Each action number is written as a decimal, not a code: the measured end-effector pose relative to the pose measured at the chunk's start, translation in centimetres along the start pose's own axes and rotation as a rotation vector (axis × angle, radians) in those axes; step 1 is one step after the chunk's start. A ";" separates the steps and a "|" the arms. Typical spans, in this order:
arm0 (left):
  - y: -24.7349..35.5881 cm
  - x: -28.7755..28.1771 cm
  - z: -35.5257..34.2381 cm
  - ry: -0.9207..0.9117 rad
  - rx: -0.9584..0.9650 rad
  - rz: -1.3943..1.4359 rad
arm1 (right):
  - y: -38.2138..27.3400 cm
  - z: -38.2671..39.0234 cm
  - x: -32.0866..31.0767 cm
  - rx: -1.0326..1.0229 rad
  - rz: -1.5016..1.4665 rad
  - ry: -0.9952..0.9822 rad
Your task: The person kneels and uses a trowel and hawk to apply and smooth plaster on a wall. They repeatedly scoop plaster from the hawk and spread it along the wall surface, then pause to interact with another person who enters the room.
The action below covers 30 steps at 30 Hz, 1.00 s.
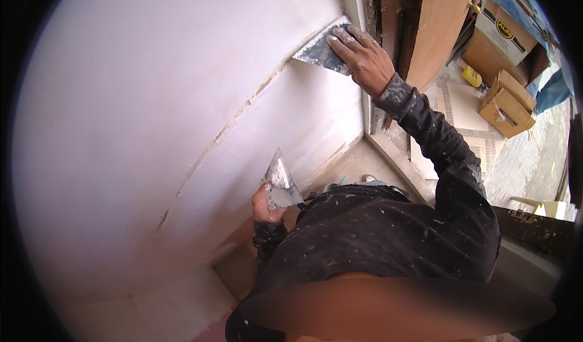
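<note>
My right hand [364, 57] grips a wide, flat putty knife [323, 49], its fingers spread over the dark blade. The blade's edge lies against the white wall [152, 69], beside the door frame and at the upper end of a long crack [221, 134]. That rough brownish line slants down the wall to the lower left. Lower down, in front of my body, my left hand [267, 205] is closed around a second putty knife [282, 181]. Its metal blade points upward, apart from the wall, with some whitish paste on it. White specks dot my dark sleeves.
A wooden door [440, 29] stands to the right of the frame. Beyond it are cardboard boxes [507, 106], a yellow bottle [472, 76] and blue sheeting [552, 92] on a tiled floor. A raised sill [401, 165] crosses the doorway near my feet.
</note>
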<state>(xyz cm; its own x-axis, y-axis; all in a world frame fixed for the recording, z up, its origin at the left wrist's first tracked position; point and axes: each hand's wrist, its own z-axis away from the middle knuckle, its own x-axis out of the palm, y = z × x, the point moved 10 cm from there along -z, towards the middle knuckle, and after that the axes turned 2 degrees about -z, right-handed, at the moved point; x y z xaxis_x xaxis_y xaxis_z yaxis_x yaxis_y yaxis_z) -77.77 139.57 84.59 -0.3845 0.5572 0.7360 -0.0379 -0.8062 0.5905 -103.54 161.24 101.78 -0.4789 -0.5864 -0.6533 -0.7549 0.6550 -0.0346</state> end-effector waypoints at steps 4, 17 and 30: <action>0.0 -1.9 -0.1 0.049 -0.030 -0.003 | 0.4 -0.1 0.7 0.014 0.034 -0.049; 0.7 -0.5 0.2 0.060 0.020 -0.037 | 0.6 0.0 1.1 -0.021 0.007 -0.051; 1.1 -1.3 0.1 -0.085 0.085 -0.239 | 1.4 -2.5 -0.7 -0.035 -0.076 -0.084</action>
<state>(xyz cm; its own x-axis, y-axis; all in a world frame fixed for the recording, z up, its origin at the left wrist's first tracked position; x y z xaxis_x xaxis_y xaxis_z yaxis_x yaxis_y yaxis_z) -77.23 137.99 84.35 -0.2952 0.7475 0.5951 -0.0396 -0.6319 0.7740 -105.37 161.44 104.08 -0.3815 -0.5911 -0.7106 -0.8036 0.5920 -0.0611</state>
